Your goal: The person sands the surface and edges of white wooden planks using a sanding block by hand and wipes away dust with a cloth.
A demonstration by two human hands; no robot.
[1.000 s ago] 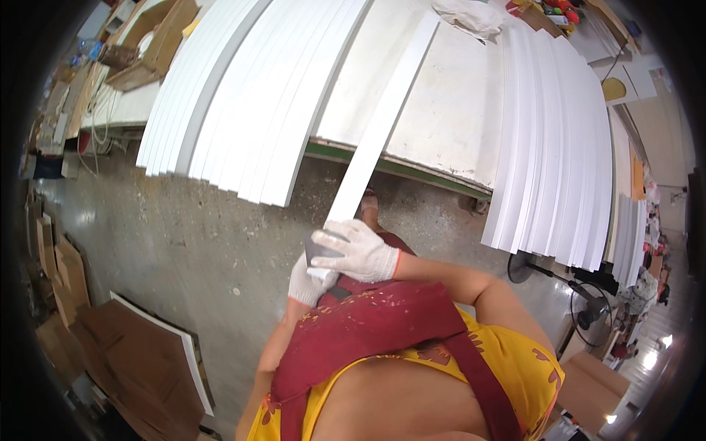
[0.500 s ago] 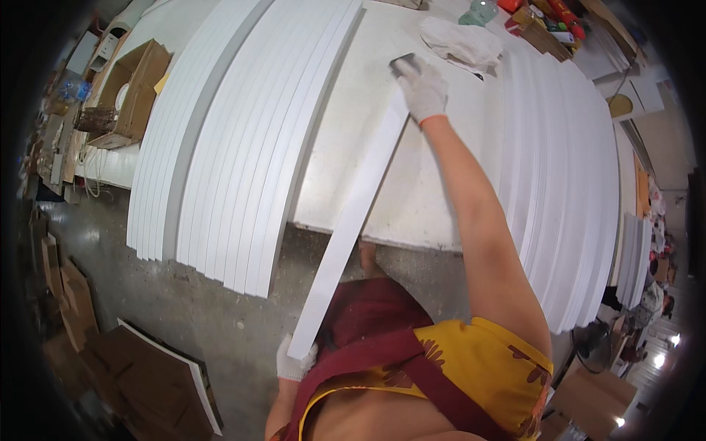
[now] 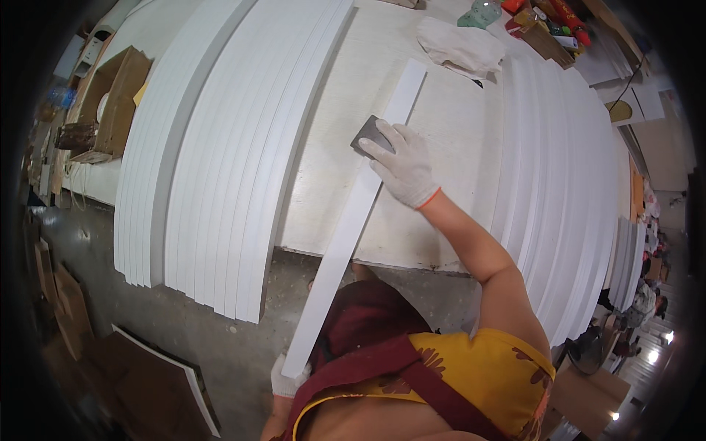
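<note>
A long white strip lies slantwise, its far part on the white table and its near end jutting past the table edge toward me. Its near end is in my gloved left hand, closed around it low in the picture; part of that hand is hidden behind the strip. My right hand, in a white glove with an orange cuff, grips a dark grey sanding block. The block rests against the strip's upper face, past its middle, with the fingers spread over it.
Stacked white strips fill the table's left side, and more strips stand in rows on the right. A white cloth lies at the back near a clear green bottle. A cardboard box sits far left. The table's front edge crosses below.
My right hand has drawn the sanding block toward me along the strip, from its far end to nearer its middle. My left hand still holds the near end.
</note>
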